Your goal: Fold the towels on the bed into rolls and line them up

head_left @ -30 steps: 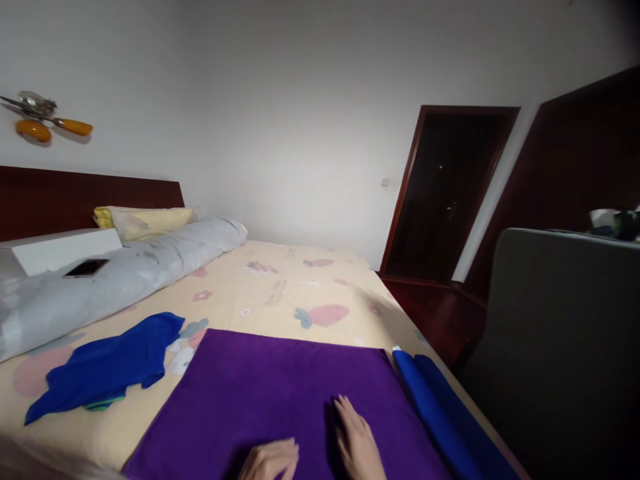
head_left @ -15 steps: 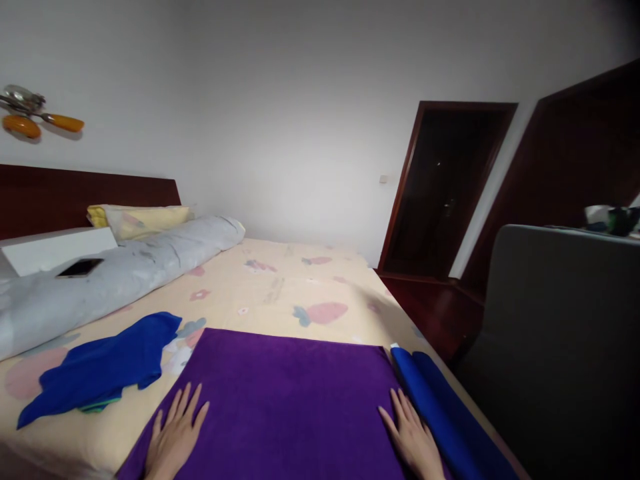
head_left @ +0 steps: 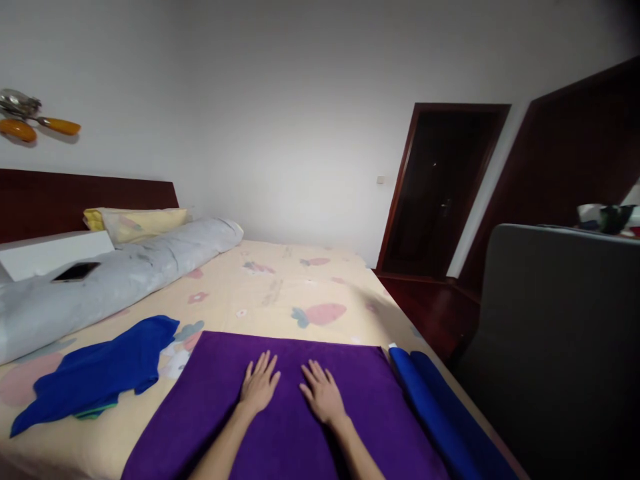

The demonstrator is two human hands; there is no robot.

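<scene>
A purple cloth (head_left: 290, 400) lies spread flat on the bed, its far edge nearly straight. Left of its middle, my left hand (head_left: 259, 383) rests palm down on it, fingers outstretched. My right hand (head_left: 323, 392) lies on the same cloth just right of the middle, also flat with fingers apart. Neither hand grips anything. Along the cloth's right side runs a folded or rolled blue cloth (head_left: 435, 407) with a small white tag at its far end. A crumpled blue cloth (head_left: 105, 370) with a bit of green edging sits to the left, apart from the purple one.
The bed (head_left: 280, 280) has a cream strawberry-print sheet. A long grey bedding roll (head_left: 165, 260) carries a phone (head_left: 76, 272) beside a white box (head_left: 55, 253). Behind is a yellow pillow (head_left: 145, 223). A dark chair back (head_left: 555, 320) stands on the right.
Both hands have moved inward and farther forward from the sides of the purple cloth to near its middle. They remain flat; the cloths look much the same.
</scene>
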